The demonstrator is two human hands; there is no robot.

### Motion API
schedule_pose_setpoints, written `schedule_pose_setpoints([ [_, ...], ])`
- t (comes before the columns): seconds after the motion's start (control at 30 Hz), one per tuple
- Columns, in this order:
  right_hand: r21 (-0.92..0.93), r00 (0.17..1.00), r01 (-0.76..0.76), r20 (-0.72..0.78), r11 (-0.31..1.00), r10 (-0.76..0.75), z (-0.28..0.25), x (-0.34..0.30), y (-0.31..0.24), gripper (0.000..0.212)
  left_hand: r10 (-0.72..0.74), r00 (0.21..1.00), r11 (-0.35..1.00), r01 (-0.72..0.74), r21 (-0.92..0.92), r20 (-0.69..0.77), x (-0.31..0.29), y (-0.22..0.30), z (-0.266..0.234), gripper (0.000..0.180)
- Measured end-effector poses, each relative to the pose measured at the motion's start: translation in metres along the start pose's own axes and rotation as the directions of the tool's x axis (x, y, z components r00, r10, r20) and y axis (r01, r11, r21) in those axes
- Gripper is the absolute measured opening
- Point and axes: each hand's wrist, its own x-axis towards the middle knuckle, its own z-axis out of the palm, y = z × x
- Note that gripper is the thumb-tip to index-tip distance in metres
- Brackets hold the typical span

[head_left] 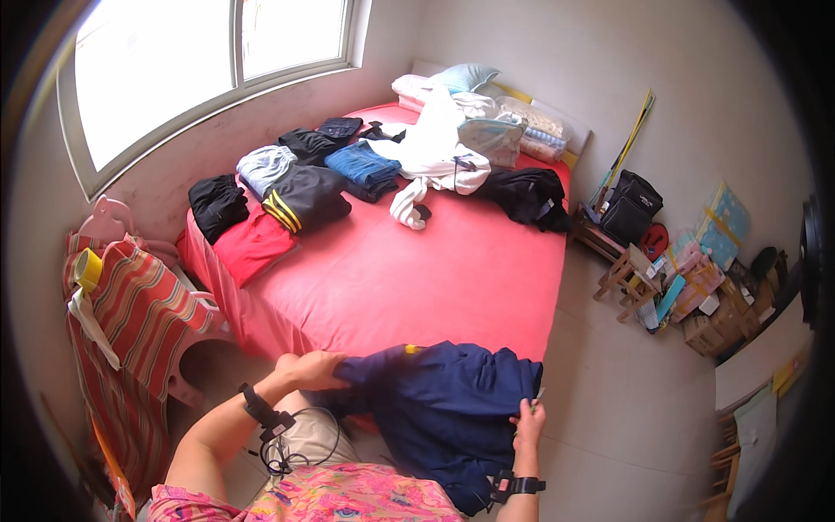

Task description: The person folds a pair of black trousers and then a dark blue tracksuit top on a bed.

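A navy blue garment [452, 391] is stretched between my hands at the near edge of the bed, a small yellow patch showing on its upper edge. Its exact kind cannot be made out. My left hand [317, 371] is closed on the left end of the cloth. At the right side, my right hand [529, 424] pinches the garment's edge near a small pale tag. Part of the cloth lies over the pink bed sheet [417, 278], and the rest hangs down in front of me.
Clothes lie across the bed's far half: folded jeans [364, 165], a black garment with yellow stripes [304, 198], a red garment [250, 246], a white heap [435, 148]. A pink chair [187, 348] with striped cloth stands left. Stools [628, 280] and boxes [722, 324] line the right.
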Motion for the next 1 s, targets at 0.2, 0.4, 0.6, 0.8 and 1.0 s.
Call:
schedule_pose_setpoints([
  [0.2, 0.552, 1.000, -0.002, -0.014, 0.834, 0.012, -0.028, -0.012, -0.111, 0.014, 0.198, 0.927, 0.852, -0.323, -0.413, -0.318, -0.012, -0.047, -0.023, 0.026],
  [0.4, 0.427, 0.933, 0.311, 0.036, 0.849, -0.359, -0.066, -0.043, -0.177, 0.024, 0.239, 0.940, 0.894, -0.310, -0.323, -0.242, -0.032, -0.023, -0.068, 0.022],
  [0.6, 0.380, 0.879, 0.249, 0.298, 0.891, -0.372, -0.039, -0.067, -0.182, 0.022, 0.110, 0.958, 0.949, -0.180, -0.258, -0.267, -0.001, -0.051, -0.057, 0.026],
  [0.8, -0.167, 0.826, 0.356, 0.517, 0.919, -0.226, 0.009, -0.034, -0.143, 0.013, -0.001, 1.000, 0.982, 0.004, -0.190, 0.013, -0.013, -0.062, -0.057, 0.030],
  [1.0, -0.594, 0.887, 0.458, 0.353, 0.661, -0.298, 0.044, 0.015, -0.039, 0.026, 0.092, 0.996, 0.975, -0.093, -0.201, -0.014, 0.003, -0.101, -0.016, 0.040],
])
